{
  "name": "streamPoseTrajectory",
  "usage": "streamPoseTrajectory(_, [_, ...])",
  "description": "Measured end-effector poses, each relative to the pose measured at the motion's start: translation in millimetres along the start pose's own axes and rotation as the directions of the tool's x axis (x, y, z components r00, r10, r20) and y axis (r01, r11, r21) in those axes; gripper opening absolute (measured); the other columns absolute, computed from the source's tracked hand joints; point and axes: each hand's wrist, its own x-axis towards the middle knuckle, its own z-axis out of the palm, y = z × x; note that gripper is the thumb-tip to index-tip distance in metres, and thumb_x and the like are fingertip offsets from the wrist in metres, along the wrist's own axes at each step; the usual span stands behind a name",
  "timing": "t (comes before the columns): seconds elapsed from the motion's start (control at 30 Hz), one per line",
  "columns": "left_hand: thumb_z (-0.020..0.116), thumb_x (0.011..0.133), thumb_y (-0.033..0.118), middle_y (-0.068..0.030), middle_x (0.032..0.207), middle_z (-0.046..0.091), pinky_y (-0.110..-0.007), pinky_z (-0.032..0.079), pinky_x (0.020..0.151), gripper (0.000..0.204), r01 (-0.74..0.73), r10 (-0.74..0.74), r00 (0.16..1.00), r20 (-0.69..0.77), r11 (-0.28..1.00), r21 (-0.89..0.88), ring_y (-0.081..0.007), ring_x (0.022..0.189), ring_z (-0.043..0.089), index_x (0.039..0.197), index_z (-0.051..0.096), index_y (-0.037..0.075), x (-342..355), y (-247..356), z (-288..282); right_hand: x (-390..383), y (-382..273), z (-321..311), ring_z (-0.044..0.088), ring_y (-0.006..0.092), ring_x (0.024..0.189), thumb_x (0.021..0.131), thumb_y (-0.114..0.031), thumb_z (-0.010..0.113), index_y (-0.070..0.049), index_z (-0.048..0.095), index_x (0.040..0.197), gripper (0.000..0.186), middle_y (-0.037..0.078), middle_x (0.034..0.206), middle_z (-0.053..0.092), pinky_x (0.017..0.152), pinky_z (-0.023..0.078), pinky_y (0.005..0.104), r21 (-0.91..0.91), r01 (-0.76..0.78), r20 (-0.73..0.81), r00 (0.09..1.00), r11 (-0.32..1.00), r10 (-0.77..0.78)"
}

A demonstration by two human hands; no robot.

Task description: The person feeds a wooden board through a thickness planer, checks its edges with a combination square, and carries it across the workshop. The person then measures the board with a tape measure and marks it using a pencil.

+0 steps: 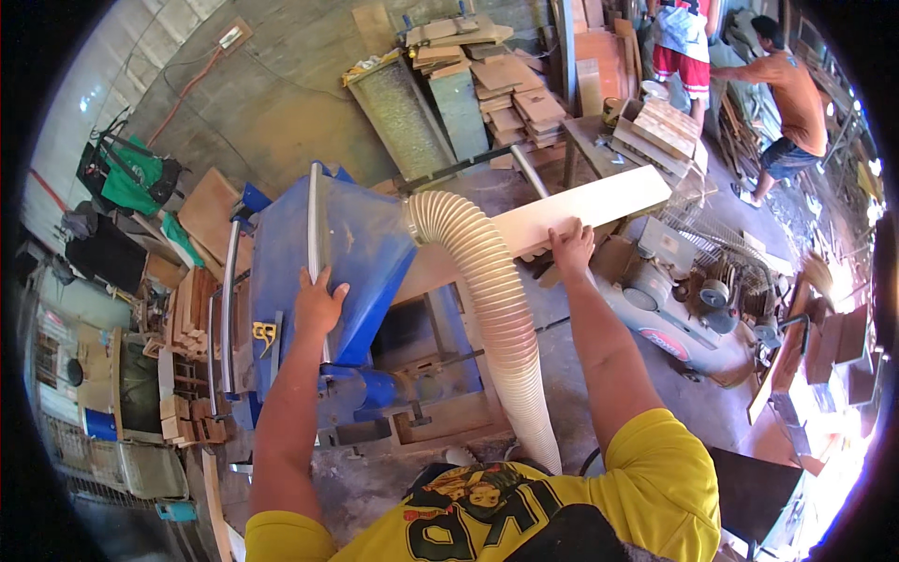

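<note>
I have both arms reaching forward from the lower edge, forearms bare below yellow sleeves and set well apart. My left arm runs nearly straight up, and the left hand (pixel 319 304) rests palm down on the blue machine (pixel 365 225), fingertips at the metal bar (pixel 315 220), thumb spread; it is open, not wrapped around anything. My right arm slants up and leftward from the shoulder, and the right hand (pixel 572 247) lies at the near edge of the board (pixel 585 208) with its fingers over the upper face. I cannot tell whether it grips the board or only presses on it, as the underside is hidden.

The board extends to the right of the machine: one end passes behind the ribbed hose (pixel 487 253), the other lies out between the desk (pixel 592 145) and the compressor (pixel 670 318) as I view them.

As for containers, I see a small can (pixel 612 111) at the desk's edge, beside a tan stack (pixel 663 122); its contents are too small to make out. At far left is a green bag (pixel 134 183), its inside hidden from me. Lower down, near the rim of my view, stands a blue tub (pixel 99 423), contents unclear.
</note>
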Motion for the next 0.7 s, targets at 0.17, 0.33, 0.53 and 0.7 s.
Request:
streamPoseTrajectory(0.17, [0.063, 0.084, 0.045, -0.0325, 0.142, 0.032, -0.046, 0.044, 0.096, 0.060, -0.020, 0.020, 1.000, -0.018, 0.999, 0.026, -0.0467, 0.117, 0.049, 0.134, 0.050, 0.013, 0, 9, -5, 5, 0, 8, 0.023, 0.0414, 0.138, 0.082, -0.054, 0.060, -0.006, 0.024, 0.147, 0.088, 0.032, 0.146, 0.023, 0.112, 0.018, 0.0533, -0.136, -0.045, -0.082, 0.996, 0.990, 0.034])
streamPoseTrajectory(0.33, [0.063, 0.084, 0.044, -0.0323, 0.141, 0.033, -0.047, 0.046, 0.093, 0.056, -0.039, 0.041, 0.999, -0.035, 0.999, 0.033, -0.0468, 0.113, 0.052, 0.128, 0.054, 0.012, 1, 5, -1, 14, 7, 1, 0.020, 0.0377, 0.141, 0.083, -0.054, 0.058, -0.007, 0.018, 0.149, 0.090, 0.027, 0.150, 0.020, 0.112, 0.020, 0.0510, -0.078, -0.072, -0.001, 0.997, 0.994, 0.073])
streamPoseTrajectory(0.53, [0.062, 0.084, 0.043, -0.0321, 0.141, 0.032, -0.048, 0.046, 0.092, 0.054, -0.020, 0.021, 0.999, -0.026, 0.999, 0.039, -0.0471, 0.112, 0.052, 0.127, 0.055, 0.011, 1, 11, -5, 22, 9, -6, 0.027, 0.0369, 0.138, 0.080, -0.050, 0.065, -0.003, 0.018, 0.147, 0.094, 0.025, 0.149, 0.024, 0.109, 0.030, 0.0452, 0.103, -0.159, -0.080, 0.983, 0.982, 0.167])
streamPoseTrajectory(0.7, [0.062, 0.084, 0.044, -0.0321, 0.142, 0.032, -0.048, 0.046, 0.093, 0.055, -0.006, 0.008, 0.999, -0.042, 0.998, 0.064, -0.0467, 0.113, 0.052, 0.127, 0.055, 0.011, -3, -2, -4, 23, -10, -20, 0.049, 0.0395, 0.121, 0.081, -0.054, 0.061, 0.000, 0.016, 0.146, 0.095, 0.025, 0.137, 0.045, 0.101, 0.041, 0.0462, 0.165, -0.449, 0.151, 0.891, 0.878, 0.427])
